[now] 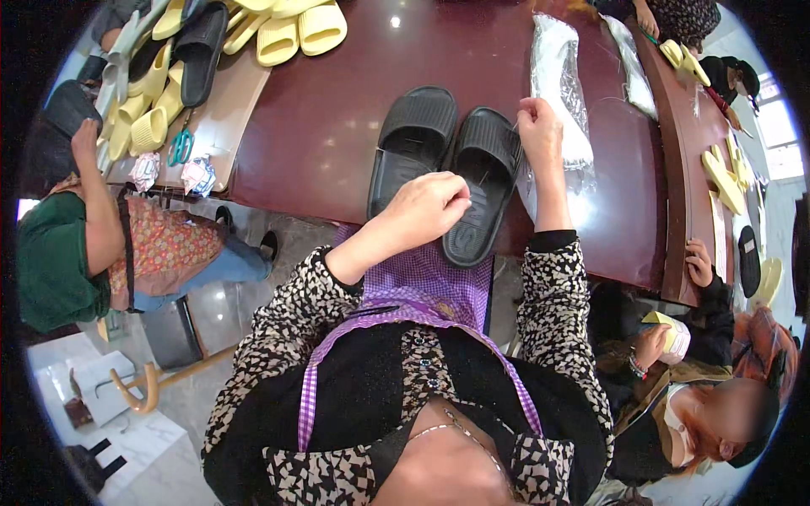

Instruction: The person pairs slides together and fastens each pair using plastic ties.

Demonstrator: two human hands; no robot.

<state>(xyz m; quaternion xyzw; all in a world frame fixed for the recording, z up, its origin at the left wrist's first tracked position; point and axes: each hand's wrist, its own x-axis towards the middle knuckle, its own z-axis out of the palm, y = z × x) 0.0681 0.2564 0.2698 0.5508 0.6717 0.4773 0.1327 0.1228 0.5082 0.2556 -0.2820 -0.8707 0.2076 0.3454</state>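
A pair of black slide sandals lies side by side on the dark red table in front of me, toes pointing away. My left hand [429,206] is over the heel end of the left slide [415,126], its fingers curled together in a pinch. Whatever is between those fingertips is hidden. Just right of the strap of the right slide [483,181], my right hand [542,133] is raised with thumb and fingers closed together. Anything it grips is too small to make out. Behind that hand lies a clear plastic bag of white strands [557,63].
Yellow and black slides [299,34] are piled at the far left, near teal-handled scissors [180,148] and crumpled packets [198,175]. Another white bundle [631,63] lies along the right divider [677,169]. Co-workers work on both sides; one at right holds a yellow slide [672,337].
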